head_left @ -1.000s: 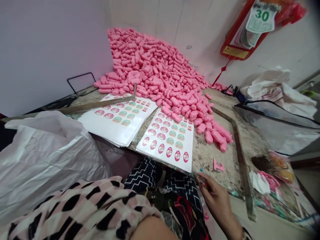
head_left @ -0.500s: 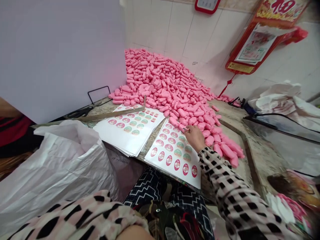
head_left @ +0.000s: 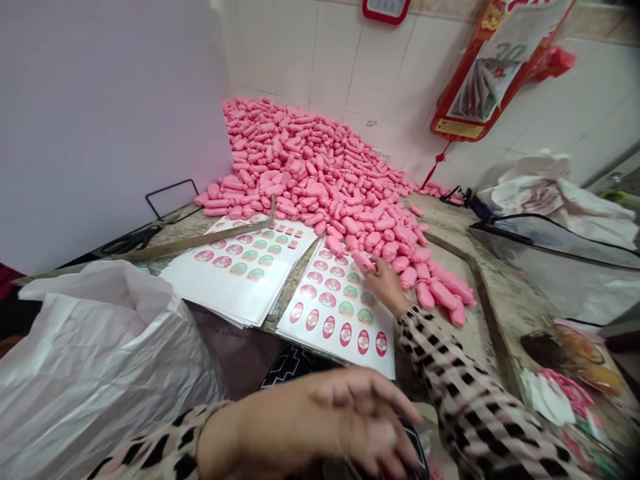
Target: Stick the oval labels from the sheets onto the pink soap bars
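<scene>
My right hand reaches over the right stack of sticker sheets, its fingers closed on the end of a small pink bottle. That bottle lies at the front edge of a large heap of similar pink bottles. Close to the camera, my left hand hangs above my lap with fingers curved and apart, nothing seen in it. Round and oval stickers in pink and green cover the right sheets. Another stack of sticker sheets lies to the left.
A metal strip rests across the left sheets, near black scissors. White sacking bulges at the lower left. On the right are a raised table strip and a clear zip bag. A red calendar hangs behind.
My left hand has come up into view from below. My right hand stays at the heap's front edge, now with a pink bottle partly lifted out by its fingers. The camera has turned slightly right.
</scene>
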Action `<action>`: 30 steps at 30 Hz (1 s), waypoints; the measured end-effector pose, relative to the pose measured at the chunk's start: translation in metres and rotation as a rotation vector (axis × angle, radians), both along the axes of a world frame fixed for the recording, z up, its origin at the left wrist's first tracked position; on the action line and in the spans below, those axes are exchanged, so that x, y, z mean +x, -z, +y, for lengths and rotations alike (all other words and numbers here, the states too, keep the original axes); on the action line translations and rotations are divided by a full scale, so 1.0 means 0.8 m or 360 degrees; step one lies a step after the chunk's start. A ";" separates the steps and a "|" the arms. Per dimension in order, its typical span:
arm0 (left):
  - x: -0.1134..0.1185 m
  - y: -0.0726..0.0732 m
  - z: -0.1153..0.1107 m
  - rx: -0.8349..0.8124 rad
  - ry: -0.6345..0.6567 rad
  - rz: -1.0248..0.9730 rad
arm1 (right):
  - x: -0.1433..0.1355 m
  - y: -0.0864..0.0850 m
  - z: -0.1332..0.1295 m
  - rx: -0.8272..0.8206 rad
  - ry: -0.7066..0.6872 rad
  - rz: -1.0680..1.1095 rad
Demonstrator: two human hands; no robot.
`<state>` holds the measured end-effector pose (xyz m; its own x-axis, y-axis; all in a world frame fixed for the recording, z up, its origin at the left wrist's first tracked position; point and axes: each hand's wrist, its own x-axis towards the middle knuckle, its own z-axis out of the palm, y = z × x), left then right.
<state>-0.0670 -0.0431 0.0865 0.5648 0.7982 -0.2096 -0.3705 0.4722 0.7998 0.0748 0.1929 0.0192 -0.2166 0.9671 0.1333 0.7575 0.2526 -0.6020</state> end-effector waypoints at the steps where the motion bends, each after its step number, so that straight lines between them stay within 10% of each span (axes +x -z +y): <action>1: -0.008 0.003 0.015 -0.0010 0.0058 0.0066 | 0.009 -0.001 -0.014 -0.0105 -0.0026 0.0319; 7: -0.027 0.055 0.069 -0.0083 -0.0529 0.0467 | 0.054 -0.009 -0.123 -0.0837 -0.0084 0.1340; 19: -0.004 0.082 0.074 -0.0234 -0.0778 0.0400 | 0.062 -0.024 -0.159 -0.0640 -0.0413 0.0965; 30: 0.009 0.085 0.048 -0.0438 0.0148 -0.0063 | 0.064 -0.054 -0.187 -0.1047 -0.1082 0.0814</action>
